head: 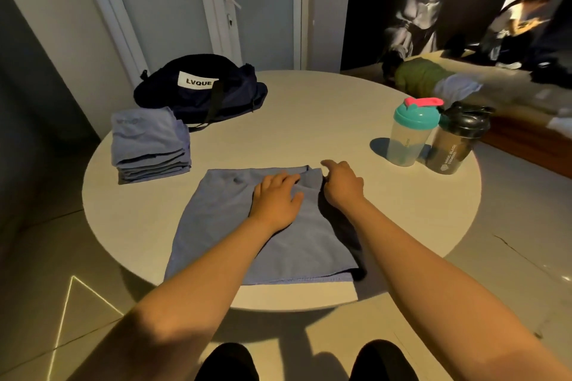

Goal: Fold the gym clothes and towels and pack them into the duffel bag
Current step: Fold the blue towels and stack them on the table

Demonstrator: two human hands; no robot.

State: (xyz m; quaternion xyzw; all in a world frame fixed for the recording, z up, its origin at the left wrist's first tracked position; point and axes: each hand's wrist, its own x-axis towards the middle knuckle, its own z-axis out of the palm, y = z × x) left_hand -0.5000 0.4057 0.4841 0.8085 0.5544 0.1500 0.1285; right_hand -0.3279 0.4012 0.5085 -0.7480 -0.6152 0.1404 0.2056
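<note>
1. The left hand (275, 198) lies palm-down on the far half of the spread towel (216, 226). Its forearm reaches in from the near edge, and its grip is apart, with straight fingers pressing the cloth flat.
2. The right hand (342, 187) sits just beside it at the towel's far right corner, knuckles up and fingers curled downward, with one finger pointing left. I cannot tell whether this grip pinches the fabric or only rests on it.
3. There is one spread towel, blue, soft and matte, lying roughly rectangular on the near side of the round, pale, smooth bench (309, 120). Its hemmed near edge runs close to the bench rim.
4. A dark strip runs along the towel's right edge, either shadow or cloth.
5. One stack of folded cloths (150, 145) in the same blue sits to the left, several layers high with rounded fold edges.
6. One duffel bag (201, 96), dark navy fabric with a white label (195, 81), slumps behind the stack at the far left, touching it.
7. Two plastic shaker bottles stand upright and touching at the right. One is clear with a teal lid (408, 136), the other smoky with a black lid (455, 145).
</note>
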